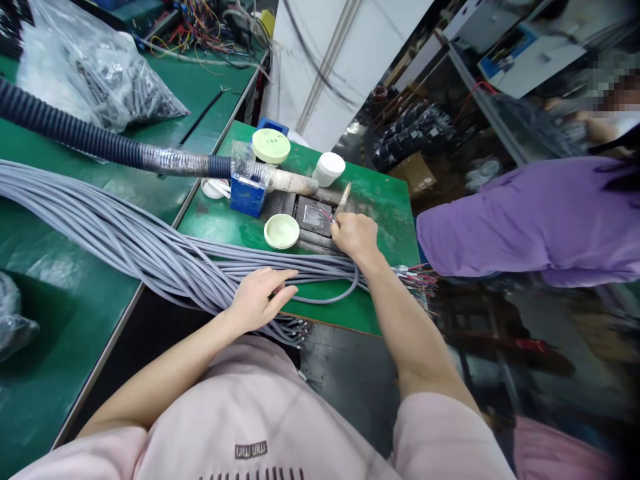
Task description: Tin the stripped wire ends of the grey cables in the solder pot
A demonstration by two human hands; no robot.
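Note:
My right hand (356, 235) is closed around the end of a grey cable, with thin red and dark wires (327, 215) sticking out past the fingers. These wire tips are over the shiny square surface of a solder pot (314, 212). A grey cable (340, 297) loops up toward my right wrist. My left hand (263, 297) lies on the long bundle of grey cables (175, 257), its fingers stretched and thumb apart. Left of the pot sits a shallow pale-green dish (281, 231). A stick with a pale tip (346, 195) leans beside the pot.
A ribbed black hose (115, 147) ends over the pot, on a blue holder (249, 195). Behind stand a round pale-green lid (271, 145) and a white cup (330, 168). Plastic bags (115, 83) lie on the left table. A person in a purple sleeve (525, 217) is at right.

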